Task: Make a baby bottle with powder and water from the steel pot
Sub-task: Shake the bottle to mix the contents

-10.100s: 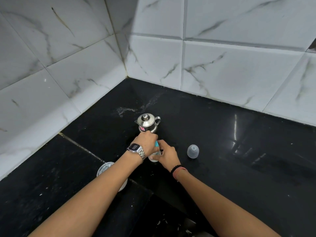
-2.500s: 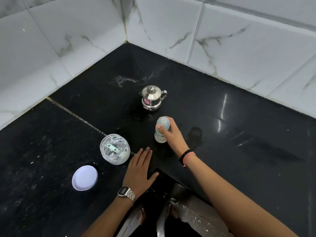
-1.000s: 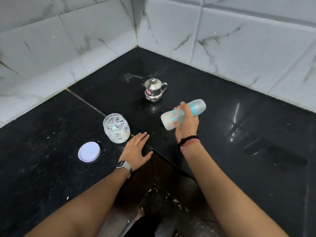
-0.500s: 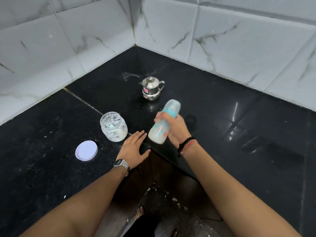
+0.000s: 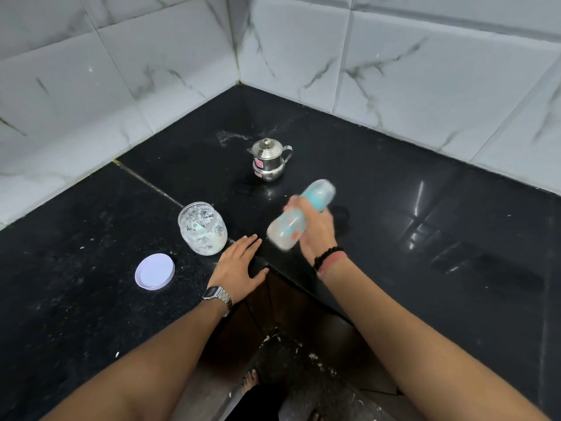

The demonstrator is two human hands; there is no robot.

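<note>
My right hand (image 5: 315,229) grips a baby bottle (image 5: 288,229) with a teal collar and a clear cap, held tilted in the air above the counter, cap end up to the right; it is blurred. My left hand (image 5: 239,265) lies flat, fingers spread, at the counter's inner corner edge, holding nothing. A small steel pot (image 5: 268,159) with lid and handle stands behind the bottle. An open clear jar of white powder (image 5: 202,229) stands left of my left hand, with something pale green inside. Its white lid (image 5: 154,271) lies flat further left.
The black stone counter (image 5: 425,223) forms an L around a recess where a bare foot (image 5: 250,382) stands on the floor. White marble-look tiled walls (image 5: 409,77) close the back and left. White specks dot the left counter.
Over the last second the bottle swung in my right hand from tilted right to near upright and back to a slant. My left hand stayed flat on the counter.
</note>
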